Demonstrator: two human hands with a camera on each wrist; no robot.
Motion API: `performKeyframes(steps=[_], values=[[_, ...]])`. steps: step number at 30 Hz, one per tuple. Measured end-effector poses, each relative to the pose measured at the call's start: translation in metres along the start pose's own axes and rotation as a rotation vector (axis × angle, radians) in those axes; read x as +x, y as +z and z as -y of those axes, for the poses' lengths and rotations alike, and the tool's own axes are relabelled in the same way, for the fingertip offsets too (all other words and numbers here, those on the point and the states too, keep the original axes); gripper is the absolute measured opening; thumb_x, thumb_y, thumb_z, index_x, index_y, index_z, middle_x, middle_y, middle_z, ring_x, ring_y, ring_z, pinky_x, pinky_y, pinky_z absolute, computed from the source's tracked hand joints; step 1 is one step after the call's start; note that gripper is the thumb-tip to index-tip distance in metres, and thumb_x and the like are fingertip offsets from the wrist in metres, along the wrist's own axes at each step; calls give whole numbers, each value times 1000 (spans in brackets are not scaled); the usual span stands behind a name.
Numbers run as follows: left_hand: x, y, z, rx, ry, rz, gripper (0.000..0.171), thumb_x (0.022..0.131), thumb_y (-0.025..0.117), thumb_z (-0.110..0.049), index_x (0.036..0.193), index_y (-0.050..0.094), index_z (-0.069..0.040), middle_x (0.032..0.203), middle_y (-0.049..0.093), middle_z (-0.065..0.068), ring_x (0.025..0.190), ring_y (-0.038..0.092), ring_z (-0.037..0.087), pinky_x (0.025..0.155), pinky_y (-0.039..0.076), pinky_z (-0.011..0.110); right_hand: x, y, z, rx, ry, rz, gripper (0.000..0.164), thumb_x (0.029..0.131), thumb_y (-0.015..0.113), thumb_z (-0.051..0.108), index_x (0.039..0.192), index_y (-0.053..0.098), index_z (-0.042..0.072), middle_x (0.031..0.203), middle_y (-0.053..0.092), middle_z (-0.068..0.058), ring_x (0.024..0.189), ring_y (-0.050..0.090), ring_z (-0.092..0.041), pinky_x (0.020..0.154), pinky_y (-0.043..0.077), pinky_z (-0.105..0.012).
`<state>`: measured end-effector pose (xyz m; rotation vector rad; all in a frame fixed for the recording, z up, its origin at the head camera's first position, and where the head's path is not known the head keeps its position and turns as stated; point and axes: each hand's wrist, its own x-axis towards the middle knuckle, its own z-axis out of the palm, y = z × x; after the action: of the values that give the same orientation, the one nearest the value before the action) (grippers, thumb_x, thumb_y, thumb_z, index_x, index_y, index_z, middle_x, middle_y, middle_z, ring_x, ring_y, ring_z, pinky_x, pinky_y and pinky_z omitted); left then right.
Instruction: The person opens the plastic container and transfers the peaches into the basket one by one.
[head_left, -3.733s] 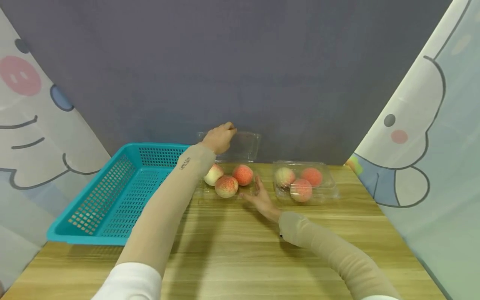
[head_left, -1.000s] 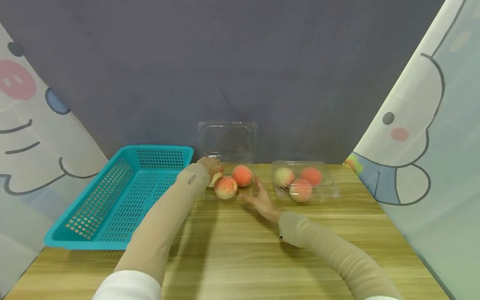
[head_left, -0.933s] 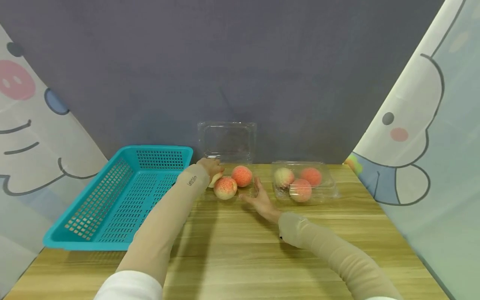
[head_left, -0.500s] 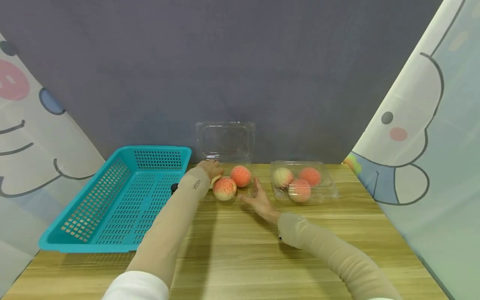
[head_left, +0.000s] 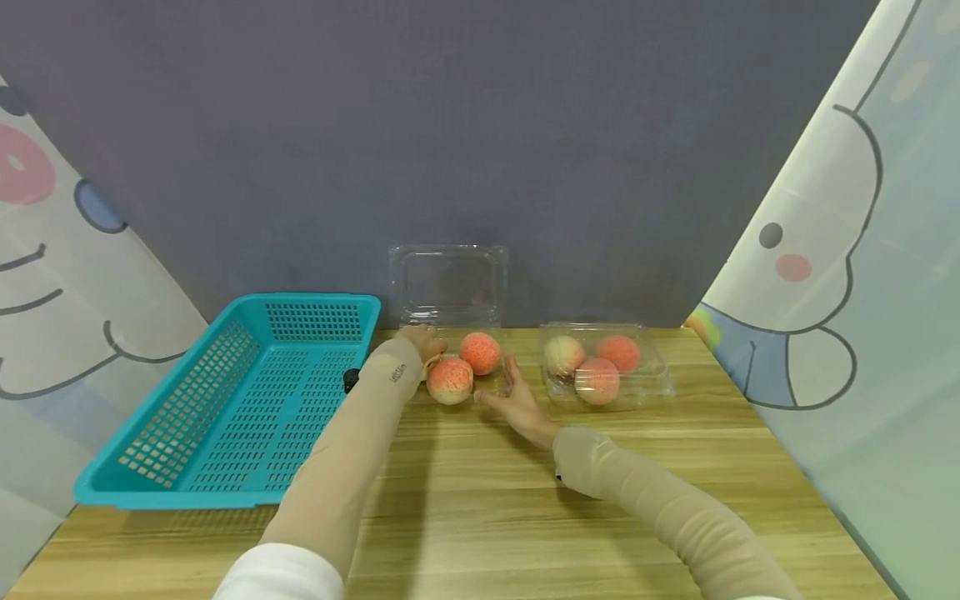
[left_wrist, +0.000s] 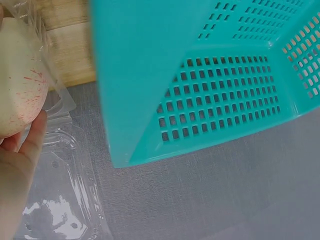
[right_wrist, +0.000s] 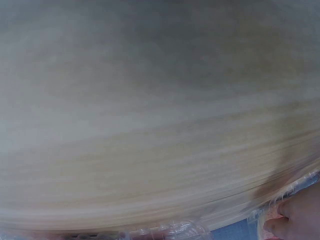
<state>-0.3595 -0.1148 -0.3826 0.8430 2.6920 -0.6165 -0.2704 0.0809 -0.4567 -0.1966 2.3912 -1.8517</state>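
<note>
Left hand: gripping pale peach | Right hand: fingers spread, beside box | Two peaches: between hands | Change: grip shifted from lid to pale peach; lid stands unaided beyond hands, apparently leaving box accessible.

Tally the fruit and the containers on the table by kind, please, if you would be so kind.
Peaches: 6
Clear boxes: 2
Basket: 1
Total: 9
</note>
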Motion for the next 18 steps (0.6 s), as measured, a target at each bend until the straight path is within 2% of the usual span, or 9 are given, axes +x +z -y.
performKeyframes(steps=[10,14,18], values=[[-7,-9,4,-47,-30,-25,39,86,58,-16,125,54,-21,128,51,10,119,47,30,93,45,49,-3,-3,8,20,12,22,96,83,67,15,146,-5,3,154,-1,-13,141,5,-32,113,14,-46],[-10,-10,5,-38,-42,-18,52,81,66,-15,130,50,-21,132,47,11,124,43,31,93,45,49,-12,-5,22,32,18,49,95,84,65,12,145,-6,-1,153,-3,-16,140,4,-36,112,13,-48],[-15,-13,6,-4,-51,-9,66,77,71,-17,136,43,-23,135,44,10,126,41,30,92,46,47,-19,-5,32,1,12,52,94,84,64,13,145,-6,-1,153,-2,-17,140,5,-35,112,15,-47]])
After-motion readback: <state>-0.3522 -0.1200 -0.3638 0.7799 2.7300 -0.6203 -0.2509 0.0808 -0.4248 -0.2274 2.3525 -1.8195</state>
